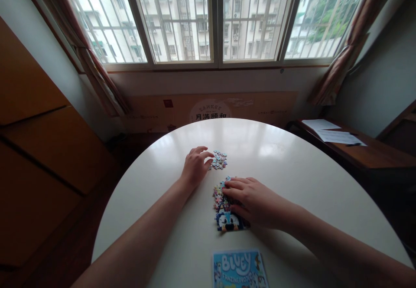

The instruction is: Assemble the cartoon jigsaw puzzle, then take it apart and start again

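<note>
A small heap of loose jigsaw pieces [220, 160] lies near the middle of the white round table [156, 166]. My left hand [196, 165] is at the heap's left edge, its fingers bent and apart; the thumb and index fingertips reach the nearest pieces. Closer to me is a partly joined jigsaw puzzle [225, 221], with a blue dog face at its near end. My right hand [255, 198] rests over its right side, fingers stretched out and pointing left. That hand hides part of the puzzle.
A blue "Bluey" picture card [239, 267] lies at the table's near side. Behind the table are a printed cardboard panel [247, 106] and a barred window [182, 19]. Papers [339, 136] lie on a brown desk [380, 153] at the right. An orange cabinet [35, 149] stands left.
</note>
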{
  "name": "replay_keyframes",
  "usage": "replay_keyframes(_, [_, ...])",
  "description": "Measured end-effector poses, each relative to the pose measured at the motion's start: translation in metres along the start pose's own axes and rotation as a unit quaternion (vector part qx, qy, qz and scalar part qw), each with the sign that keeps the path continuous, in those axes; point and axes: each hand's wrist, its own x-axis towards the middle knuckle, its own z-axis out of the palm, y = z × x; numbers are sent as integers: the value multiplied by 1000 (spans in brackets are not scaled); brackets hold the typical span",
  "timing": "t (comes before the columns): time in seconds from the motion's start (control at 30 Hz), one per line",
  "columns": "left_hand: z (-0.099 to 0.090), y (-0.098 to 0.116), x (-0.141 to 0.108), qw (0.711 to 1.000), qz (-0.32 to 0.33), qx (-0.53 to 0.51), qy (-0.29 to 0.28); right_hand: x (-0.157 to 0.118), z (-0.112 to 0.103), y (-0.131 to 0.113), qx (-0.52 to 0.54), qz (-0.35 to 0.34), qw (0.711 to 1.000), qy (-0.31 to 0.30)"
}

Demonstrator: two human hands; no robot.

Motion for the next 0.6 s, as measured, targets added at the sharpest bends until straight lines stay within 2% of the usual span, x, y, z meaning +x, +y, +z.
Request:
replay_keyframes(0.07, [-6,4,0,1000,-4,6,18,0,0,1,0,-2,1000,0])
replay_keyframes(0.13, [-14,11,-1,1000,7,18,9,0,1,1,2,-4,1000,1])
replay_keyframes(0.2, [-24,21,-5,998,26,27,-51,0,2,2,3,-5,1000,2])
replay_keyframes(0.3, [-36,37,-13,982,31,27,-185,0,3,1,-1,-6,1000,4])
replay_keyframes(0.37, [-41,45,-19,972,33,23,-231,-1,3,0,-6,-4,1000,11])
replay_keyframes(0.6, [-42,62,-24,966,31,22,-257,-1,1,-4,-18,12,1000,20])
